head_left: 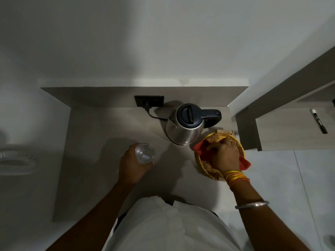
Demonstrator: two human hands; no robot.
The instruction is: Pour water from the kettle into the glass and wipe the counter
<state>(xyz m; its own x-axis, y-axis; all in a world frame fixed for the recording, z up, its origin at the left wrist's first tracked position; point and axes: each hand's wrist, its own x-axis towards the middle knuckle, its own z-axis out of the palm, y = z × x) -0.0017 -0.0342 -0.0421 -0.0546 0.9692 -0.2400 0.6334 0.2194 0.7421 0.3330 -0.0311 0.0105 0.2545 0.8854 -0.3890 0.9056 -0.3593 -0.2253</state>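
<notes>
Grey walls enclose a pale laminate counter [101,127]. At its back right a steel kettle [184,124] is seated, plugged into a wall socket [149,101], its handle [212,115] pointing right, so it is nearer the right hand [223,154]. That hand is closed on a red cloth [201,147] in a wicker basket [204,165]. The left hand [133,165] is wrapped around an upright, seemingly empty clear glass [145,153], front-left of the kettle.

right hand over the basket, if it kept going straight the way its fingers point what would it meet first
The right hand rests on the red cloth in the wicker basket, fingers aimed up and left. Going straight on, it would probably meet the basket's near rim first, then the steel kettle just beyond it; heights are unclear.
</notes>
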